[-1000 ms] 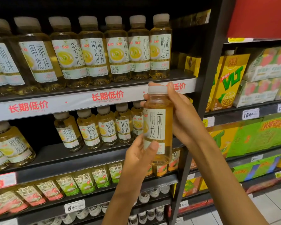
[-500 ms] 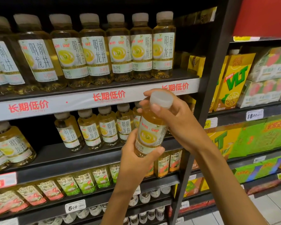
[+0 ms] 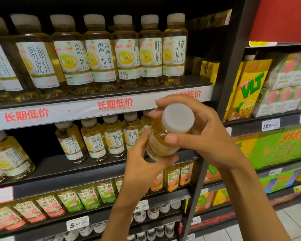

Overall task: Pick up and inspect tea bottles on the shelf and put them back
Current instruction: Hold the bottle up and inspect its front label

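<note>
Held bottle: the tea bottle [image 3: 165, 136] is off the shelf, tipped so its white cap [image 3: 178, 117] faces the camera; I judge this serves a look at the cap and seal.
Right hand: the right hand [image 3: 203, 134] comes in from 3 o'clock of the bottle, thumb and fingers curled around the neck just under the cap.
Left hand: the left hand [image 3: 142, 164] wraps the lower body from 7 o'clock, thumb along the base, steadying the tilt.
Source row: the middle shelf [image 3: 73, 169] carries matching bottles [image 3: 94, 141] at 9 o'clock of the held one, standing upright with labels forward.
Open room: the right end of that row, directly behind the hands, looks unoccupied, though the hands hide most of it.
Edges: the price strip [image 3: 76, 110] overhangs at 12 o'clock, and the dark upright post [image 3: 228, 84] stands at 2 o'clock; the return probably needs the bottle upright first, then slid in under the strip.
</note>
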Demonstrator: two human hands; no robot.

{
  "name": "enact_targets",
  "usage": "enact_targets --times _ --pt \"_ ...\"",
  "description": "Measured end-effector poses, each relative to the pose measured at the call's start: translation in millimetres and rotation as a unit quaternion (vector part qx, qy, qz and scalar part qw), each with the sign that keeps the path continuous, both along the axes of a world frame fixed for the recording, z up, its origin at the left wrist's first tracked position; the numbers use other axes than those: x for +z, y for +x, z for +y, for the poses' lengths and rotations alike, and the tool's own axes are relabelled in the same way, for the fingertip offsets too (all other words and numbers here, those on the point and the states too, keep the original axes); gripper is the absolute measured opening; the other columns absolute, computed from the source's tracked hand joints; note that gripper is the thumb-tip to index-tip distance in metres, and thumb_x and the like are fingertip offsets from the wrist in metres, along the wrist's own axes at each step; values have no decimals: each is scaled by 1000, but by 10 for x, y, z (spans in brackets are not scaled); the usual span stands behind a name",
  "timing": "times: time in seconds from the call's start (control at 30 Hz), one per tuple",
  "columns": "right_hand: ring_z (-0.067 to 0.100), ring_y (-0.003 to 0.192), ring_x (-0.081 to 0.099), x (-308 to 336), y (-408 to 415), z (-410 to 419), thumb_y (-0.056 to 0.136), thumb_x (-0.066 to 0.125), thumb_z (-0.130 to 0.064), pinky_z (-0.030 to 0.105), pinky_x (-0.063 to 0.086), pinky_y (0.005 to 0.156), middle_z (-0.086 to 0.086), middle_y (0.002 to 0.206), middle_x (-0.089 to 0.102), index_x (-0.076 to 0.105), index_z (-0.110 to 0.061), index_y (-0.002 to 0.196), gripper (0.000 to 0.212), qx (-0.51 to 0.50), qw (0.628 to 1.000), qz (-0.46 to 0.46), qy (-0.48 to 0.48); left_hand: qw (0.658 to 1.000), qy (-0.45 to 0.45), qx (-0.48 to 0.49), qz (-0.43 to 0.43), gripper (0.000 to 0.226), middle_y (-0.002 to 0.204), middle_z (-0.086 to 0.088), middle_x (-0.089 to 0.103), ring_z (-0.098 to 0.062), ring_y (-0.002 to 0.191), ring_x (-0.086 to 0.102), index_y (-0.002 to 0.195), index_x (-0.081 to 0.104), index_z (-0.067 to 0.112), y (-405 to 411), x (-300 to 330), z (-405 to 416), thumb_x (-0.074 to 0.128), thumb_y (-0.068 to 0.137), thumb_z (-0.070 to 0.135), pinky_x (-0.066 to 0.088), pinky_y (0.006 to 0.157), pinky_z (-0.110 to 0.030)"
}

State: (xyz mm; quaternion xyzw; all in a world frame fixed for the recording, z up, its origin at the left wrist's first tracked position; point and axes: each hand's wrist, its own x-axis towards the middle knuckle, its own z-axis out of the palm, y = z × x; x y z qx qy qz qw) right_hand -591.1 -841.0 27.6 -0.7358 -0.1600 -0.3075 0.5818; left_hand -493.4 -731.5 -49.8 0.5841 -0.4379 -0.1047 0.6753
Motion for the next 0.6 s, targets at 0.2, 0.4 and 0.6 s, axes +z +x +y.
enact_targets --times 0.2,0.4,0.6 --pt "21 108 64 -15 86 -24 85 62 -46 32 49 89 -3 110 69 52 -20 127 51 -18 994 27 108 995 43 -80 45 51 102 20 71 3 96 66 107 62 33 -23 -3 99 81 60 35 49 72 -6" --pt "23 96 69 -32 218 -26 92 47 -32 32 55 80 4 101 71 52 -14 129 41 -4 978 81 191 950 127 -217 187 61 121 9 67 -10 116 61 118 64 40 -7 -67 226 68 65 72 51 92 -25" --pt "21 109 65 -28 275 -47 88 48 -40 33 54 91 1 112 70 56 -23 123 41 -14 973 123 197 922 64 -231 304 68 126 -17 63 -31 119 59 128 59 18 -14 -158 216 65 77 63 46 99 -45"
